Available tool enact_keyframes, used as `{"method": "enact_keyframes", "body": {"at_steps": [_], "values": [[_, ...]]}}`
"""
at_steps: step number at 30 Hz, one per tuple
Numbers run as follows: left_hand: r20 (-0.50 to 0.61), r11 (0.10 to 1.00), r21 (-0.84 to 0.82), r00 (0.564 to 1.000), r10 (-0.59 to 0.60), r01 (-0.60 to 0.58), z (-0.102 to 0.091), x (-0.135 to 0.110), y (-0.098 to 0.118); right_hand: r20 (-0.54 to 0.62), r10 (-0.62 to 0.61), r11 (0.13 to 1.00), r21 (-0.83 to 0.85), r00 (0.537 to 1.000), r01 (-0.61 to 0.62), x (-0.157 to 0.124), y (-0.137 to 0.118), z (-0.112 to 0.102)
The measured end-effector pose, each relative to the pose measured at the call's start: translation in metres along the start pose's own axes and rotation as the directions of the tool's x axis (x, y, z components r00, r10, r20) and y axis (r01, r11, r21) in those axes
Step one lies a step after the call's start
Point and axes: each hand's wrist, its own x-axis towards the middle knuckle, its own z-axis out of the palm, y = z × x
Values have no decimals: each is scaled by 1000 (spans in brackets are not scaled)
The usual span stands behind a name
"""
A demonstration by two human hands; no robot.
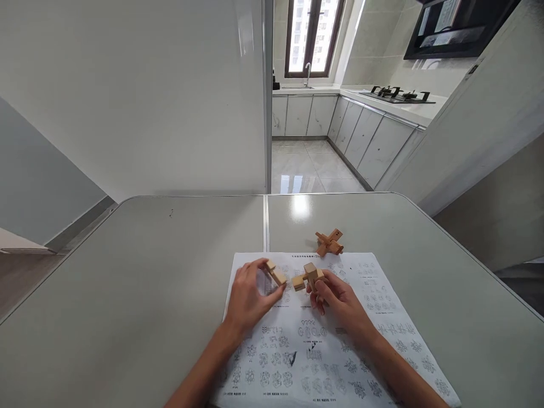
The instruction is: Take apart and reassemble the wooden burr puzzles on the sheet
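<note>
Between the thumb and fingers of my left hand (pixel 250 297) is a notched wooden puzzle piece (pixel 276 273), pale and tilted. My right hand (pixel 338 300) grips a partly joined wooden burr puzzle (pixel 311 275), made of light wooden bars that cross each other. A small gap separates the loose piece from the joined bars. Both hands are above a large printed sheet (pixel 323 368) covered in small line drawings of puzzle shapes. Just past the sheet's far edge rests a darker, assembled wooden cross puzzle (pixel 329 242).
The grey glossy table (pixel 170 272) has a seam (pixel 266 224) running away from me. A white wall panel (pixel 136 102) stands behind its left half. Beyond the doorway are kitchen cabinets (pixel 365 124), a gas hob (pixel 399 95) and a window (pixel 313 37).
</note>
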Motion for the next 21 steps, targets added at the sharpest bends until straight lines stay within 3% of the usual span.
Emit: {"method": "enact_keyframes", "body": {"at_steps": [3,6,16,19,21], "values": [[-113,992,79,990,-84,94,-4,5,-9,16,4,1000,-3,1000,-4,0,2,0],[-193,983,142,978,-84,113,-7,9,-15,21,8,1000,7,1000,-8,0,4,0],[-259,948,250,957,-130,197,0,9,-23,38,21,1000,8,999,-21,-1,5,-1],[-275,960,239,958,-78,147,-2,8,-14,41,21,1000,-1,999,-21,0,6,-1],[-246,983,178,969,-7,52,-4,6,-5,49,18,1000,-14,999,-17,-1,5,-1]]}}
